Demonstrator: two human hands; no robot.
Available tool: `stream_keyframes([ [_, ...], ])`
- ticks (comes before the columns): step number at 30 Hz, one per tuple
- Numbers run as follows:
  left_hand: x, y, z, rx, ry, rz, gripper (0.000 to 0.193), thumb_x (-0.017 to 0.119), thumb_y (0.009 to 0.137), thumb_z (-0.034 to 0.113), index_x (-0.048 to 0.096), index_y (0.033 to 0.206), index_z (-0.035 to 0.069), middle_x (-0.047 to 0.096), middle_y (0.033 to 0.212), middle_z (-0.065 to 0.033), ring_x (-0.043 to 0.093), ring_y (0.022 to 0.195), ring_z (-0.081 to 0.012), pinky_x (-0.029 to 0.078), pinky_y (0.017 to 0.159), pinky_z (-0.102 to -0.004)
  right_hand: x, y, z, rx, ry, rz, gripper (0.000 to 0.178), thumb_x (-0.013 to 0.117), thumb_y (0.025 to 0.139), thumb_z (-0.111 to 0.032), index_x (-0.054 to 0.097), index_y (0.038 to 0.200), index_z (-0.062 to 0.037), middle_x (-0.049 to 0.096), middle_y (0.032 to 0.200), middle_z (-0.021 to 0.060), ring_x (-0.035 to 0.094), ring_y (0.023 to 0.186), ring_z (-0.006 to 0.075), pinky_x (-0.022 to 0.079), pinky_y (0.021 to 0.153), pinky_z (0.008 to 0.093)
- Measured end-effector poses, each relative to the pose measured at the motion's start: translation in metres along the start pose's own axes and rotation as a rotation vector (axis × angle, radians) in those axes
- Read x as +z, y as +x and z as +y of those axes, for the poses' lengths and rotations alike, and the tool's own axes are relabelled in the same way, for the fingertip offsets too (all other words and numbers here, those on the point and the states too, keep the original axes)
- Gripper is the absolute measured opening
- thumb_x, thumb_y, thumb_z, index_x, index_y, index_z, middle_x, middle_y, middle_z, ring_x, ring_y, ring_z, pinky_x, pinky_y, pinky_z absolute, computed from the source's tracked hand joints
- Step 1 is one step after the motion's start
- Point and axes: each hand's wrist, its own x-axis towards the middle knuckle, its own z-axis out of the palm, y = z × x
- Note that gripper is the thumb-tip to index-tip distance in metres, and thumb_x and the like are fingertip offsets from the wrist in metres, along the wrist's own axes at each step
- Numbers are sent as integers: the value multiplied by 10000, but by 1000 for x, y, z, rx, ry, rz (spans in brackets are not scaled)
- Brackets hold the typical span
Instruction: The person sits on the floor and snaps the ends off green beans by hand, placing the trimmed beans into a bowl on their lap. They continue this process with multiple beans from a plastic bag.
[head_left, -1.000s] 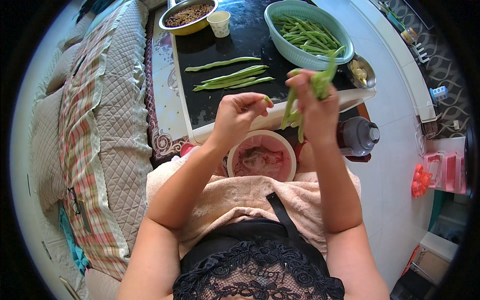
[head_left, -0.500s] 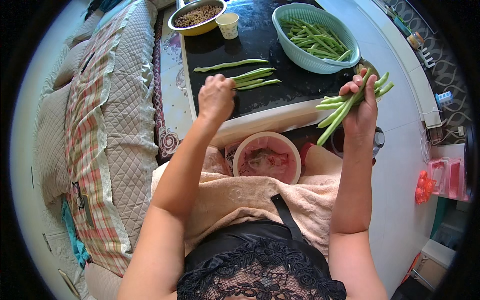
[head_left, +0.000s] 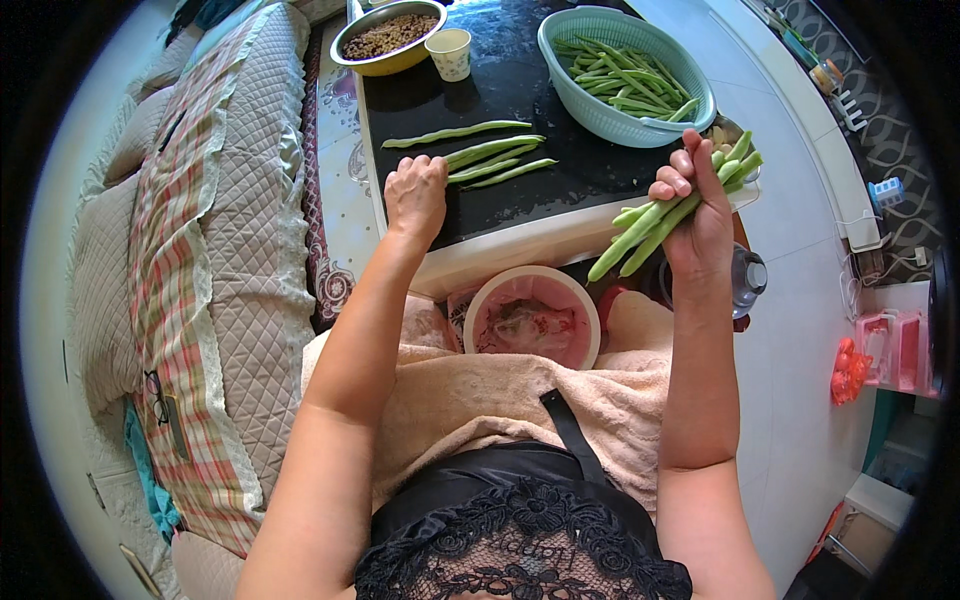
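Curled over the left ends of several green beans [head_left: 497, 152] on the black tabletop is my left hand [head_left: 416, 196], its fingers closed on them. One more green bean [head_left: 455, 133] lies just beyond, apart from that hand. Raised above the table's right front corner, my right hand [head_left: 700, 215] grips a bunch of green beans [head_left: 640, 235]. Their ends stick out on both sides of the fist. A light blue plastic basket [head_left: 560, 75] filled with green beans stands at the far right of the table.
At the far left of the table are a metal bowl [head_left: 385, 64] of brown beans or grains and a paper cup [head_left: 451, 56]. A white-rimmed pink bin [head_left: 480, 335] stands between my knees. To the left runs a quilted sofa [head_left: 255, 240]; a clear bottle [head_left: 748, 278] is on the right.
My left hand has shifted slightly left and closed at the beans' ends. My right hand has moved a little left and lower, and its bunch has turned and sits closer together.
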Motion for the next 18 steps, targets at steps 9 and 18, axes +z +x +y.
stream_keyframes([
  [9,-47,-5,20,-78,-964,-255,114,551,934,140,619,992,70,647,895,-31,593,884,-176,472,785,-322,14,-8,18,-37,-384,116,247,660,916,-177,661,1091,-2,605,815,15,467,525,38,392,468,175],
  [18,-62,-40,74,-111,-1858,-911,212,561,976,209,565,1086,29,605,1001,-25,558,931,-93,456,865,-258,32,-18,42,6,-647,0,280,678,904,-220,676,1103,-23,715,916,69,453,517,20,366,459,163],
])
